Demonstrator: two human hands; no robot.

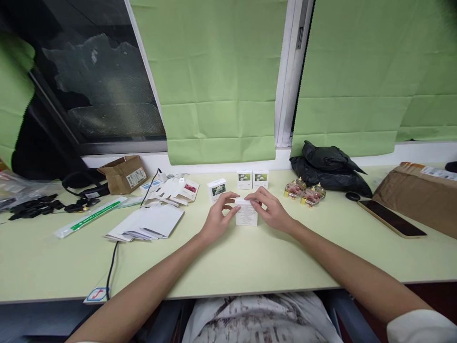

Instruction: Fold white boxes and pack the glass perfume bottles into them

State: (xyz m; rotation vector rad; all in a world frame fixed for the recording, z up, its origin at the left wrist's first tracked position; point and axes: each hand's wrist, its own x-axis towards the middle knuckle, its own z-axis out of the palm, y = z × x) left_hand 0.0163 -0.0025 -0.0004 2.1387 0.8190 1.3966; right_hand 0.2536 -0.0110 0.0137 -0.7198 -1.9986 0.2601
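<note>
A small white box [246, 215] with fine grey print on its facing side stands upright on the table in front of me. My left hand [217, 216] is at its upper left corner, with bent fingers and the thumb touching the edge. From the other side, my right hand [272, 210] curls over the upper right, its fingertips pressed to the top. Just behind are a white box with a white-flower picture [217, 189] and two similar boxes [244, 179] side by side. Whether the held box's top is fully closed is hard to see.
Flat white cartons [153, 221] lie at left, beside a black cable [113, 262] and an open brown box [124, 175]. Ornate pink-and-gold bottles [312, 194], black plastic bags [326, 169], a phone [392, 218] and a brown parcel [421, 195] are at right.
</note>
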